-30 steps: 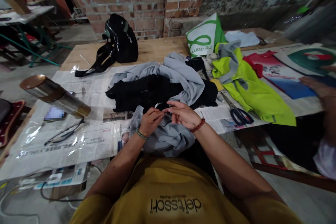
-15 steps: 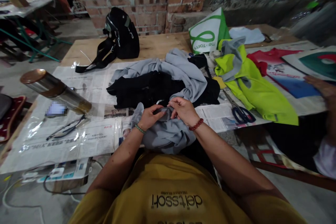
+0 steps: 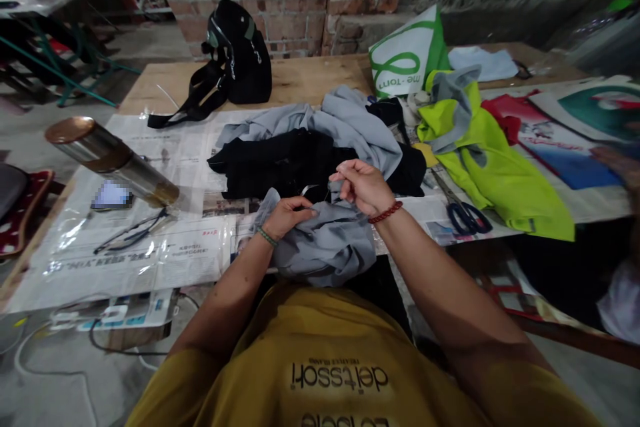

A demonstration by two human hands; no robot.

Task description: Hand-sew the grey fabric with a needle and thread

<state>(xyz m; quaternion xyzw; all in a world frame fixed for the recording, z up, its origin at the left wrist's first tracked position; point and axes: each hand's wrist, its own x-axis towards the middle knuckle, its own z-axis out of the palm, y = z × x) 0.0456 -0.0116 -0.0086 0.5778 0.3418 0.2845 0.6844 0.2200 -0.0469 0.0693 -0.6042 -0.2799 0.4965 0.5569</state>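
Observation:
A crumpled piece of grey fabric (image 3: pixel 327 250) lies at the table's near edge, in front of my body. My left hand (image 3: pixel 290 219) pinches its upper left part between thumb and fingers. Raised just above the fabric's right side, my right hand (image 3: pixel 364 185) has thumb and fingertips pressed together; whatever they hold is too small to make out. Beyond my hands lies a black garment (image 3: pixel 285 163), with more grey cloth (image 3: pixel 357 123) heaped behind it. Scissors with dark handles (image 3: pixel 463 210) rest to the right of my right hand.
Newspaper (image 3: pixel 165 250) covers the table. On the left stand a steel flask (image 3: pixel 113 160), a phone (image 3: pixel 113 195) and glasses (image 3: pixel 133 232). A black bag (image 3: pixel 247 63) and green-white bag (image 3: pixel 407 57) stand behind. A yellow-green garment (image 3: pixel 493 167) lies right, near another person's hand (image 3: pixel 617 163).
My right hand has lifted up and to the right, away from my left hand. My left hand keeps its pinch on the grey fabric. The view has shifted slightly.

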